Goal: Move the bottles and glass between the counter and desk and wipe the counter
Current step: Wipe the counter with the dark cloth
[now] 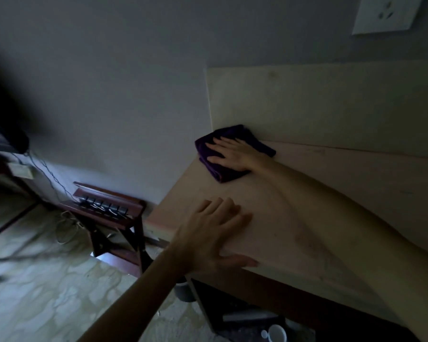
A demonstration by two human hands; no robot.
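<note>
Head view, dim light. Far left: a dark blurred shape (3,114) fills the edge of the frame; what it is cannot be made out. Below it, thin cables (42,174) run down to a dark wooden rack (109,208) standing on the pale patterned floor (47,292); the row of small dark items on the rack's top is too murky to identify.

Centre: the left hand (215,233) lies flat near the left front corner of the counter (319,218), fingers straight and spread, thumb along the front edge, holding nothing.

Centre, farther back: a purple cloth (208,144), folded, sits in the counter's far left corner against the pale back panel (307,102). The right hand (232,154) presses on it palm down, fingers extended rather than curled; the hand hides the cloth's middle.

Right: the right forearm crosses the counter and is cut off at the frame's edge. A white wall socket (386,13) is cropped at the upper right.

Bottom right: under the counter, in shadow, a white round object (277,333), possibly a cup, is partly cropped. No bottles or glass appear in the frame.
</note>
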